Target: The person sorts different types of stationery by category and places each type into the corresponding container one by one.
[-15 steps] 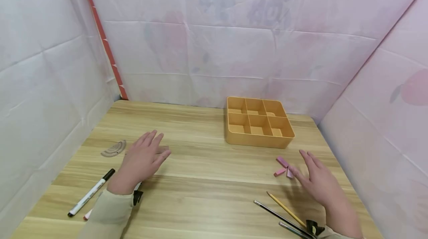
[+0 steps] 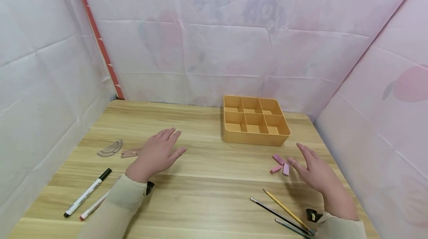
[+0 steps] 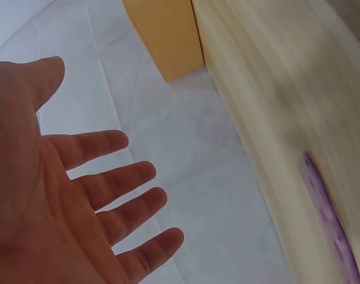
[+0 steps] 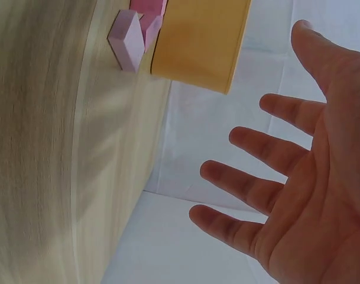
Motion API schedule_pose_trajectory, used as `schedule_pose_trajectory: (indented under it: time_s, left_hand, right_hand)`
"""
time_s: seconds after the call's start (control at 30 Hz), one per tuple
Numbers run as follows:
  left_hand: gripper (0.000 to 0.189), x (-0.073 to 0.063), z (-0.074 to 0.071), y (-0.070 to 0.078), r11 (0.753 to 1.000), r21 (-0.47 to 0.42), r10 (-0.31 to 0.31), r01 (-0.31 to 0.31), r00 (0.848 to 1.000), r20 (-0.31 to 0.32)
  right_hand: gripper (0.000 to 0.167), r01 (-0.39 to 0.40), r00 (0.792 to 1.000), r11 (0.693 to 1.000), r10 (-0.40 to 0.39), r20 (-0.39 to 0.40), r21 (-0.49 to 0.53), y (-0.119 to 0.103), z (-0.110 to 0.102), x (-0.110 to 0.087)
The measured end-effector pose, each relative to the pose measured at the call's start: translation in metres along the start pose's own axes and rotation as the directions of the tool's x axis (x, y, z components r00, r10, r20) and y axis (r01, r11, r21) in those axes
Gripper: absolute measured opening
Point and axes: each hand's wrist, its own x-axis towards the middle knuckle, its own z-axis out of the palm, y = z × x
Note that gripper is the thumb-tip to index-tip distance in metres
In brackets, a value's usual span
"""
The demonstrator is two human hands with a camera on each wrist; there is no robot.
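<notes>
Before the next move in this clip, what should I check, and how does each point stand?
1. Right hand holds nothing, fingers spread: ok.
2. Left hand holds nothing: ok.
3. Pink erasers lie uncovered on the table beside the right hand: ok.
4. Orange organizer stands upright, compartments open on top: ok.
5. Compartments hold nothing: cannot tell, the near walls hide part of the floors.
6. Pencils lie apart from the erasers: ok.

wooden table [image 3: 298, 89] blurred in left wrist view, pencils [image 2: 284, 213] partly behind right sleeve
</notes>
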Motion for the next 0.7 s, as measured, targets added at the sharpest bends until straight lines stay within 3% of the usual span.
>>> schedule_pose_trajectory:
  time_s: [0.3,0.7]
  left_hand:
    - [0.072,0.025,0.002,0.008,0.998,-0.061,0.033,-0.032,0.999,0.018]
    - [0.071,0.057,0.014,0.03,0.992,-0.096,0.088,-0.082,0.994,0.058]
  right_hand:
    - [0.078,-0.011,1.0,0.999,0.01,0.027,0.036,0.007,-0.003,0.016]
    - [0.073,-0.007,0.999,0.999,0.005,0.043,0.041,0.021,0.0,0.038]
